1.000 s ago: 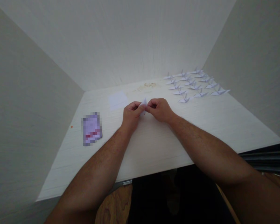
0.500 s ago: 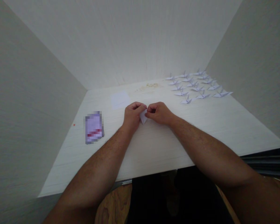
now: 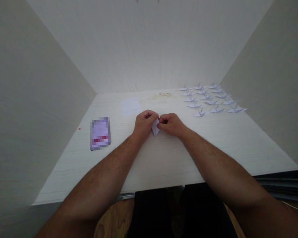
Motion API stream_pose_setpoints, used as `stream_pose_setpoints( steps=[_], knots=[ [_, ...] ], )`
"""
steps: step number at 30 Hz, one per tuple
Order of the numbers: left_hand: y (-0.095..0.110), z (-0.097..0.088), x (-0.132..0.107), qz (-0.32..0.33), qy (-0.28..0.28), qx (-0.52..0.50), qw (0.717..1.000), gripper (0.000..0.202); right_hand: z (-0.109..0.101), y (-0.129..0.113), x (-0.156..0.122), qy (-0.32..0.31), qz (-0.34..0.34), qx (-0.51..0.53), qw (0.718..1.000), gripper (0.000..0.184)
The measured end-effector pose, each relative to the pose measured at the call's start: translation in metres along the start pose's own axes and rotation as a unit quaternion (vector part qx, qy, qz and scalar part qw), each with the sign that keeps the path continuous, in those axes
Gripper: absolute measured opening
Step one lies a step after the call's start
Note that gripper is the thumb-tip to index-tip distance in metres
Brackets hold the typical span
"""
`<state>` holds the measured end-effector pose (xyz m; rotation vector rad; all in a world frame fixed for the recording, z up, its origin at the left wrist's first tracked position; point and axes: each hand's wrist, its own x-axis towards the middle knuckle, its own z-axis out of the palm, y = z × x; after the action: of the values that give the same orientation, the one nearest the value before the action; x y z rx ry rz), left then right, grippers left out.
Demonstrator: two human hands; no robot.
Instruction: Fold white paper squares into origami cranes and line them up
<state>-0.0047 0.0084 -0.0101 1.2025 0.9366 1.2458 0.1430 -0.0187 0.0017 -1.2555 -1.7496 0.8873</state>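
Note:
Between my hands, over the middle of the table, is a small folded piece of white paper (image 3: pixel 155 129), its pointed end toward me. My left hand (image 3: pixel 145 121) grips its left side, thumb on top. From the right, my right hand (image 3: pixel 171 123) pinches the paper's other edge with thumb and forefinger. The fingers hide the paper's upper part. Several white paper cranes (image 3: pixel 211 97) stand in rows at the back right. Behind my left hand lies a flat white sheet of paper (image 3: pixel 130 106).
A purple, pixelated rectangular item (image 3: pixel 100 133) lies on the left of the white table (image 3: pixel 159 165). Near the left edge is a small red spot (image 3: pixel 79 129). Pale walls enclose the table at the back and both sides. Brownish stains (image 3: pixel 164 95) mark the back.
The camera view has shifted slightly. Both hands keep their hold on the folded paper, and a little more of its pointed end shows now.

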Motion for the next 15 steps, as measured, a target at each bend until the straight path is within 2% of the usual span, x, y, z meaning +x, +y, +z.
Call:
stream_pose_setpoints(
  steps=[3,6,12,15],
  knots=[
    [0.0010,0.0003,0.0002,-0.009,0.012,-0.015,1.000,0.016,0.0000,-0.0003,-0.0003,-0.006,0.002,-0.005,1.000,0.014],
    [0.0020,0.0008,0.0004,-0.014,-0.008,-0.035,0.999,0.020,-0.0015,0.0009,0.0010,0.005,0.009,-0.002,1.000,0.015],
    [0.0013,0.0001,0.0003,-0.033,-0.032,-0.051,0.998,0.025,-0.0053,0.0066,0.0066,0.120,0.044,0.057,0.990,0.023],
    [0.0012,0.0000,-0.0004,-0.017,-0.045,0.002,0.999,0.026,-0.0052,0.0079,0.0071,0.132,0.060,0.083,0.986,0.029]
  ],
)
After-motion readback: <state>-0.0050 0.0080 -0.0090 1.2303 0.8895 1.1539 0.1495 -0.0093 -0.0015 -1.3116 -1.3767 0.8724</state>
